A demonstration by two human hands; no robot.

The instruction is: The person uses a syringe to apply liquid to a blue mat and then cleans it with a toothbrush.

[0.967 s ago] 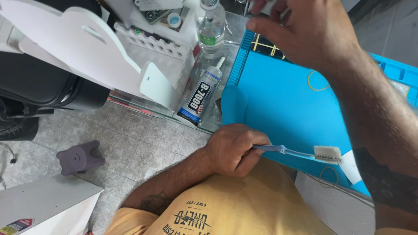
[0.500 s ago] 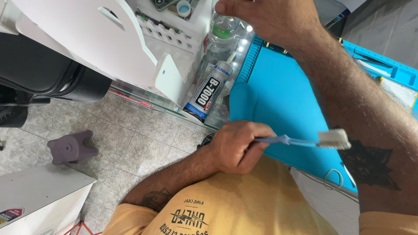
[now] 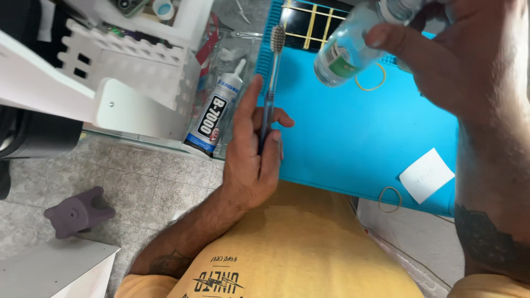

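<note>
Left hand (image 3: 251, 160) clamped on blue-handled toothbrush (image 3: 270, 83), long axis upright, bristles away from body. Right hand (image 3: 458, 60) clamped on clear plastic bottle (image 3: 345, 52), tilted over blue mat (image 3: 353, 132).

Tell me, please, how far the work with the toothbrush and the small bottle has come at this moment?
Done: the left hand grips the toothbrush, bristles pointing away over the blue mat. In hand: the right hand holds the small clear bottle tilted above the mat, apart from the brush. Left: no liquid shows on the bristles, and the bottle's mouth is out of view. The glue tube lies untouched.
</note>
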